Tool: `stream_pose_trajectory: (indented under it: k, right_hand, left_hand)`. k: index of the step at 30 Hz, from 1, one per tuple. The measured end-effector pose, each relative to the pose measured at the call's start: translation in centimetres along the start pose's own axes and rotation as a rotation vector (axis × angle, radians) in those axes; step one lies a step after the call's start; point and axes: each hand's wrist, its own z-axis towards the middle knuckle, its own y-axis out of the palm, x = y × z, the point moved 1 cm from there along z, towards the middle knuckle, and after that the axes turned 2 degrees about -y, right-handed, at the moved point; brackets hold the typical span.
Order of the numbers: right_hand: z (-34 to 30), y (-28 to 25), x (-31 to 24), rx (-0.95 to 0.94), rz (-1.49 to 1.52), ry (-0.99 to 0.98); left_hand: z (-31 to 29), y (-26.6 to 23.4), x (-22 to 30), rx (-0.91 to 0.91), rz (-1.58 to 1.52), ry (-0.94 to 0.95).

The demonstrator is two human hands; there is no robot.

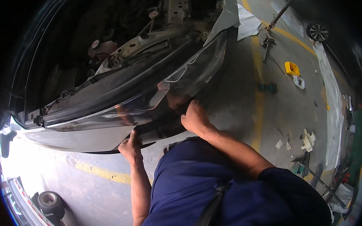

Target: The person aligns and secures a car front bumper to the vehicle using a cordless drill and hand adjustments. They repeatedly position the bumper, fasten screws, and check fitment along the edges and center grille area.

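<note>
In front of me is the nose of a car with its engine bay (112, 29) exposed. My left hand (130, 149) grips the lower edge of the front bumper (90, 137), thumb on top at the corner where the pale panel meets a black section (159, 129). Farther right, my right hand (195, 119) is closed on the edge of that black section, below the clear headlight (201, 69). The fingertips of both hands are hidden behind the bumper edge. A glossy dark strip (105, 116) runs above the pale panel.
On the floor to the right lie a yellow plastic piece (292, 68), a white ring-shaped piece (299, 82), a dark power tool (268, 88) and a pale broken part (308, 140). A stand (266, 35) and another car's wheel (318, 32) are beyond. At lower left is a loose wheel (50, 202).
</note>
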Motion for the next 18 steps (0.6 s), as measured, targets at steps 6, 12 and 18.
stream_pose_trajectory:
  k: [6,12,18]
  right_hand:
    - [1.0,-0.2,1.8,-0.054,-0.085,-0.158]
    - [0.2,-1.1,1.7,-0.058,-0.057,-0.251]
    - [-2.6,-0.6,4.3,-0.141,0.043,-0.285]
  left_hand:
    - [0.2,-0.5,-0.5,0.028,0.174,0.041]
    - [0.8,-4.3,-4.3,0.148,-0.138,0.01]
    - [2.6,-6.5,-4.7,0.804,0.057,0.065]
